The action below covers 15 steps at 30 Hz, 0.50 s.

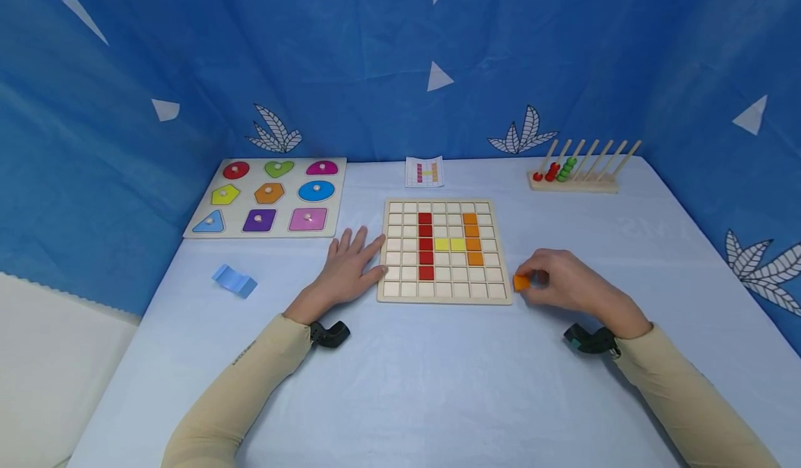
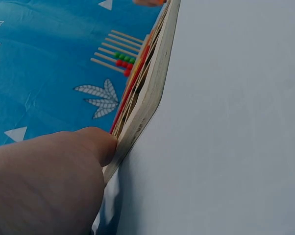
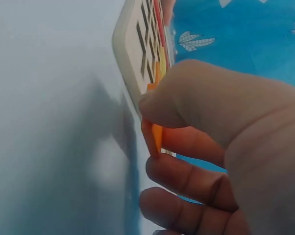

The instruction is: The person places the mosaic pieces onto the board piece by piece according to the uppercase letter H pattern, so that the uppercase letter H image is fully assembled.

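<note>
A wooden grid board (image 1: 444, 300) lies flat in the middle of the table in the head view. Set in it are a column of red tiles (image 1: 425, 245), two yellow tiles (image 1: 449, 244) side by side, and a shorter column of orange tiles (image 1: 472, 238). My left hand (image 1: 343, 270) has its fingers spread on the table, its thumb and index finger touching the board's left edge. Just off the lower right edge, my right hand (image 1: 560, 280) pinches a loose orange tile (image 3: 151, 134) between thumb and fingers, seen close up in the right wrist view.
Behind the board stands a small pattern card (image 1: 424, 172). A knobbed shape puzzle (image 1: 244, 200) lies at back left, with a light blue wavy block (image 1: 234, 281) in front of it. At back right is a wooden peg counter (image 1: 572, 184) with red and green beads.
</note>
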Each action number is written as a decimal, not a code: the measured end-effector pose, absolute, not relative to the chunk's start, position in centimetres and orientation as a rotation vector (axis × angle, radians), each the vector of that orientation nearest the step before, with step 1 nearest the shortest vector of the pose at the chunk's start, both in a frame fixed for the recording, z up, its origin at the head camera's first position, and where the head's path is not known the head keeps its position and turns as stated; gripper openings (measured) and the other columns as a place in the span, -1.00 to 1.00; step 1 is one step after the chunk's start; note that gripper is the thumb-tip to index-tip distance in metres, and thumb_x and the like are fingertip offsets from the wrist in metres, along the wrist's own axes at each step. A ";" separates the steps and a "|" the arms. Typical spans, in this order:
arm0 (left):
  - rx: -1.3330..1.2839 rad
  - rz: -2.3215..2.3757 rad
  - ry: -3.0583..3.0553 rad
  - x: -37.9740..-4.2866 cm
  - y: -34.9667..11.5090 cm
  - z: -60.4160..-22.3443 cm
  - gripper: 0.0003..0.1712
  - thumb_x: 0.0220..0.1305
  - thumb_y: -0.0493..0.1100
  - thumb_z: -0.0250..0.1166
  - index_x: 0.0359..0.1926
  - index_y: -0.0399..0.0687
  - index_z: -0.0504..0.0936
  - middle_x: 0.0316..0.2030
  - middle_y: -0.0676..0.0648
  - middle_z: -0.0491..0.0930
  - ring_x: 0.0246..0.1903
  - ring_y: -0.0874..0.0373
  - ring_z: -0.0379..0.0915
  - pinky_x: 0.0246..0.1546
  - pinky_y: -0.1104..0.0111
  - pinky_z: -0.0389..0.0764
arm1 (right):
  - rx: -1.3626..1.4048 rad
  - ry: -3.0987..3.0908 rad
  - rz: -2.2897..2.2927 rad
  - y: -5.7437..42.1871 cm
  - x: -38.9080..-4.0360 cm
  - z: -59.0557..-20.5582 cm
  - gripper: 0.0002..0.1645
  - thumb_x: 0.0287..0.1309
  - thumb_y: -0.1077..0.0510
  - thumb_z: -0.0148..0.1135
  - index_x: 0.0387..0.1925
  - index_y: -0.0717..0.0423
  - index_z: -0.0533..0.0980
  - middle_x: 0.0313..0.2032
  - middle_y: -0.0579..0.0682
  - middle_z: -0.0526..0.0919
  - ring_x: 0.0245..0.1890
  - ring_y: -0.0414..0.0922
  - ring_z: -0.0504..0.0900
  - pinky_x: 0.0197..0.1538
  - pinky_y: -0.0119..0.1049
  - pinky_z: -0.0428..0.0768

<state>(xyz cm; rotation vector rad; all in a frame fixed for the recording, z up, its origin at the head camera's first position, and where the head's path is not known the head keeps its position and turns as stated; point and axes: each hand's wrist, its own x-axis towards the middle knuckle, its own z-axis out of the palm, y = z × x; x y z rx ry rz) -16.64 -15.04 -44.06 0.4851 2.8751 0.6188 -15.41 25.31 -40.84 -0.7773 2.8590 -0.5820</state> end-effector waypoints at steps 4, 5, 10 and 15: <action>0.487 0.620 2.879 -16.7 -15.1 -44.1 -0.20 0.46 0.17 0.09 0.60 0.03 0.15 0.62 -0.33 -0.10 0.60 -0.40 -0.41 0.51 -0.34 -0.26 | -0.809 2.887 -0.591 25.0 -15.8 -40.7 -0.70 -0.04 0.26 0.49 -0.17 0.14 0.76 -0.37 -0.11 0.69 -0.42 -0.21 0.44 -0.38 -0.42 0.47; 0.487 0.619 2.879 -16.7 -15.1 -44.1 -0.20 0.46 0.17 0.08 0.60 0.03 0.15 0.62 -0.33 -0.11 0.60 -0.40 -0.41 0.51 -0.34 -0.26 | -0.823 2.893 -0.589 24.8 -15.9 -40.7 -0.70 -0.03 0.25 0.49 -0.17 0.14 0.76 -0.36 -0.11 0.69 -0.42 -0.22 0.44 -0.38 -0.43 0.47; 0.485 0.618 2.876 -16.7 -15.1 -44.1 -0.20 0.46 0.17 0.08 0.60 0.03 0.15 0.62 -0.33 -0.11 0.61 -0.40 -0.41 0.51 -0.34 -0.26 | -0.905 2.890 -0.621 23.6 -16.5 -41.2 -0.70 0.02 0.19 0.49 -0.14 0.13 0.76 -0.33 -0.11 0.70 -0.42 -0.24 0.43 -0.37 -0.43 0.46; 0.482 0.619 2.873 -16.7 -15.0 -44.0 -0.20 0.46 0.16 0.08 0.60 0.03 0.15 0.62 -0.33 -0.11 0.60 -0.40 -0.41 0.51 -0.34 -0.26 | -0.965 2.837 -0.671 22.5 -17.1 -41.5 -0.69 0.10 0.18 0.46 -0.08 0.14 0.75 -0.28 -0.08 0.70 -0.40 -0.26 0.42 -0.37 -0.43 0.44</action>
